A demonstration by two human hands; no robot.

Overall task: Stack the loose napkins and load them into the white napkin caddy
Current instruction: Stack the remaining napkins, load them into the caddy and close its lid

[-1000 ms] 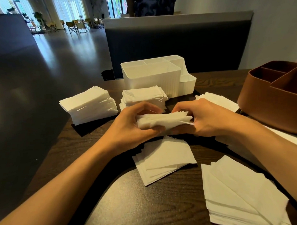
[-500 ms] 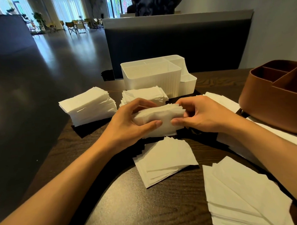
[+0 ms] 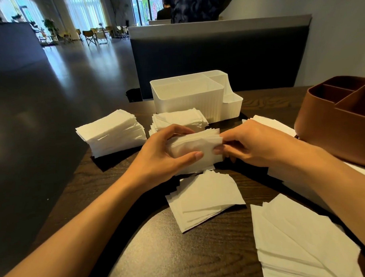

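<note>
both hands [image 3: 163,151] grip napkins [image 3: 195,149] before caddy [image 3: 188,102].

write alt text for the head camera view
Both hands, left hand and right hand, hold a bundle of napkins above a dark table, with the empty white caddy behind and other napkin stacks around.

Left hand [image 3: 163,157] and right hand [image 3: 254,144] grip a napkin bundle [image 3: 196,150] from opposite ends above the dark wood surface [image 3: 202,251]. White caddy [image 3: 188,100] stands behind, with napkin stacks [image 3: 111,133] beside it. Brown caddy [image 3: 340,120] sits right.
</note>
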